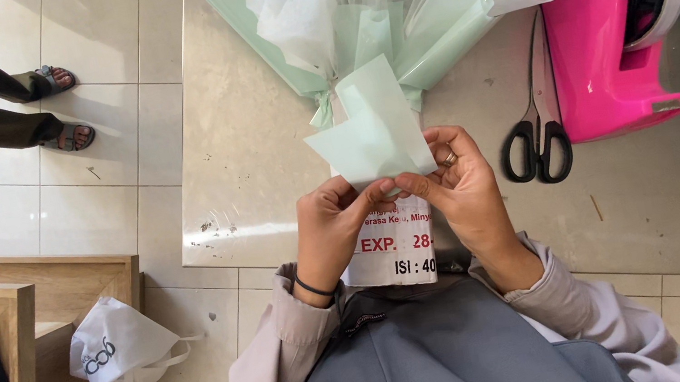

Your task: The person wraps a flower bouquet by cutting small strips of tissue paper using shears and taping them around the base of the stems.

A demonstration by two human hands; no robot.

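A pale green paper sheet (372, 135) is pinched between the closed fingers of the left hand (329, 225) and right hand (464, 189), above a beige stone surface (244, 142). Beyond the hands, a wrapped bouquet (392, 7) is laid. Right of the hands, black scissors (537, 144) and a pink tape dispenser (610, 44) are placed. Left of the surface, a white tiled floor (83, 197) is visible.

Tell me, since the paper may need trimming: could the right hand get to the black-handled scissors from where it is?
Probably yes. The scissors lie on the counter just beside the right hand, nothing between them; but that hand pinches the pale green paper now.
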